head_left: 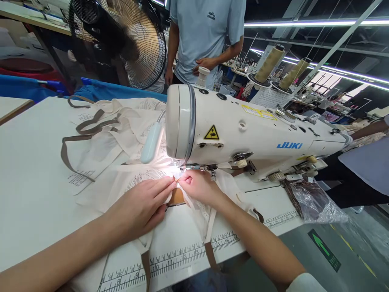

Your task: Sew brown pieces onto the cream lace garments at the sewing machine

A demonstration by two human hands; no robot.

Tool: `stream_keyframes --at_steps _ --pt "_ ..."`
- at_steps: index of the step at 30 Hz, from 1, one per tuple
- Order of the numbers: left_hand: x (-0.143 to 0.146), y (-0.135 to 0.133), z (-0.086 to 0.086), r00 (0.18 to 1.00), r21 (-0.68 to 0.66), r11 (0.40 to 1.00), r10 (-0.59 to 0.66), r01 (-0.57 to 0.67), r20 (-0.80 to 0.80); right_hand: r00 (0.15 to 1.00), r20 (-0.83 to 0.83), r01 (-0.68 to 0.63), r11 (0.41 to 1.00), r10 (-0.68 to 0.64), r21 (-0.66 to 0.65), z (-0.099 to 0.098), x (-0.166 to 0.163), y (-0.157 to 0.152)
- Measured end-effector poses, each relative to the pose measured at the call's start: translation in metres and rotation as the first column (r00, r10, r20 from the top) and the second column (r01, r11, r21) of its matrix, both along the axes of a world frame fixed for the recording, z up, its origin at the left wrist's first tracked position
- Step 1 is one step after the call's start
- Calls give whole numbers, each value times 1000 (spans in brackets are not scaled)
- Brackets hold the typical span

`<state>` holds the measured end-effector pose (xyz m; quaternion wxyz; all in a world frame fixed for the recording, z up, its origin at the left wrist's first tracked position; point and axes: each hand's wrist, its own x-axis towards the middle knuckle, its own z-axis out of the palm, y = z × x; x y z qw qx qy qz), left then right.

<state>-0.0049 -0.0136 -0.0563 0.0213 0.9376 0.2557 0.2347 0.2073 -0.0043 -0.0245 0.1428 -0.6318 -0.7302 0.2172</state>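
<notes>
My left hand lies on cream lace fabric, its fingertips pinching the fabric's edge just in front of the needle of the white sewing machine. My right hand is closed in a pinch on the same fabric edge, fingertips meeting those of the left under the machine's bright lamp. A brown strap runs through the fabric pile to the left. The needle itself is lost in the glare.
The white table has a printed ruler along its front edge. A black fan and a standing person in a light blue shirt are behind. Thread cones stand at right, a plastic bag hangs there.
</notes>
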Motion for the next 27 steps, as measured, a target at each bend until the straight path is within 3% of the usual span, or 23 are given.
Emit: stream_keyframes --at_steps 14,19,23,27 --pt "3 -2 -2 1000 152 988 18 -14 -20 999 -48 1 998 2 64 -6 4 -8" --pt "5 -4 -2 999 108 994 30 -26 -34 998 -23 -46 981 51 187 -19 8 -11" --pt "7 -5 -4 998 15 998 56 -55 -9 962 152 -271 879 228 393 -27 18 -19" --pt "8 -6 -3 999 10 999 32 -32 -31 888 346 -444 760 302 475 -26 27 -28"
